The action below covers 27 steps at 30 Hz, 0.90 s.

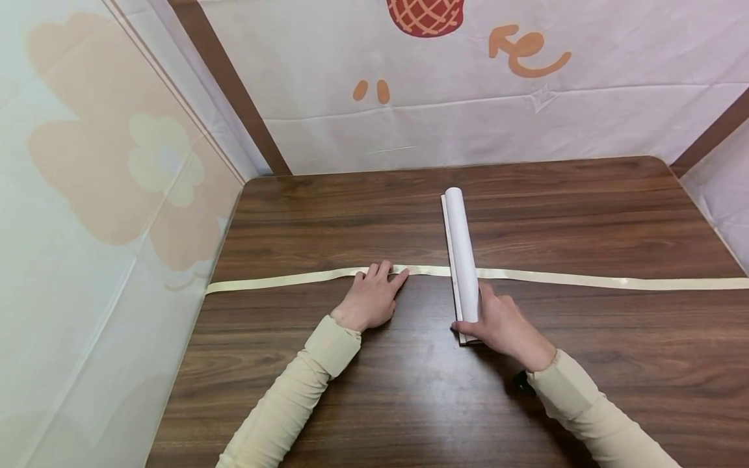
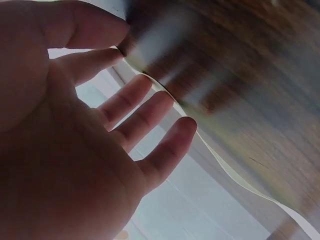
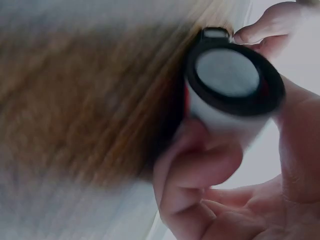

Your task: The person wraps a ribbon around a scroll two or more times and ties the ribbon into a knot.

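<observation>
A long cream ribbon [image 1: 281,281] stretches across the brown wooden table. With spread fingers, my left hand [image 1: 370,299] rests on it left of the middle. In the left wrist view the fingertips [image 2: 186,127] lie right at the ribbon [image 2: 220,159], and nothing is in the palm. My right hand [image 1: 506,325] grips the near end of a white tube [image 1: 462,253] with a thin flat bar along its left side. The tube points away from me and crosses over the ribbon. Up close, its end cap [image 3: 228,72] shows a grey disc inside a black ring.
The wooden table [image 1: 585,214] meets a white printed cloth [image 1: 456,130] at its back edge. Another cloth with a flower print [image 1: 111,162] hangs along the left side. Something small and dark shows at the right cuff [image 1: 564,383].
</observation>
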### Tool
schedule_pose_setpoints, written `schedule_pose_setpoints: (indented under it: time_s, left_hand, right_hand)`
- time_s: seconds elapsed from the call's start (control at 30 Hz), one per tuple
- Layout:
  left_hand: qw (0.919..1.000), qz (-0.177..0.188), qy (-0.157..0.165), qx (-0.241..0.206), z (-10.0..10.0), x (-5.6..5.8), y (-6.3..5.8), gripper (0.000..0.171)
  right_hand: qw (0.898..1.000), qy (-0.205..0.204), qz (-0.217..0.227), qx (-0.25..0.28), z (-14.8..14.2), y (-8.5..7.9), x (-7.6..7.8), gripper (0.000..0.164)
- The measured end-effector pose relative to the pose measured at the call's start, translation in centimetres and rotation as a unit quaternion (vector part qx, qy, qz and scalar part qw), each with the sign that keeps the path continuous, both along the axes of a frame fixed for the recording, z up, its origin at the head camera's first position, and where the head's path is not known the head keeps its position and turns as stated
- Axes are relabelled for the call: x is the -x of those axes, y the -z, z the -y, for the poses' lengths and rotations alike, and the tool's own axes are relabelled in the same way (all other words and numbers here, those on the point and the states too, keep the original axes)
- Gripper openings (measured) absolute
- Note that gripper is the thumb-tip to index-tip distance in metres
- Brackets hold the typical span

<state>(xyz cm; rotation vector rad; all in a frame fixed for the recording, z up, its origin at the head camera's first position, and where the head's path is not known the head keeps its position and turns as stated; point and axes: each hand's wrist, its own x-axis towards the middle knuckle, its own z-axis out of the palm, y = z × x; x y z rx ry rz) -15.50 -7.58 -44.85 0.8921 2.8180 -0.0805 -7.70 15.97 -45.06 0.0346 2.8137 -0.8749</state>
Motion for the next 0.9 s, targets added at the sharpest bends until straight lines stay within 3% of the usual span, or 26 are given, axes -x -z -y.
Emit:
schedule_pose_setpoints:
  time_s: [0.23, 0.57, 0.9]
  left_hand:
    - [0.9998, -0.003, 0.014, -0.015, 0.5, 0.0, -0.1, 0.052]
    - [0.9971, 0.034, 0.016, -0.067, 2.1, 0.2, -0.1, 0.047]
    - [0.9947, 0.02, -0.026, -0.098, 6.5, 0.8, -0.2, 0.043]
  right_hand:
    - [1.0, -0.001, 0.005, -0.012, -0.1, 0.0, 0.1, 0.075]
    - [1.0, -0.003, 0.018, 0.007, -0.8, -0.2, 0.4, 0.073]
    - [0.999, 0.019, -0.012, -0.027, -5.5, -1.0, 1.3, 0.065]
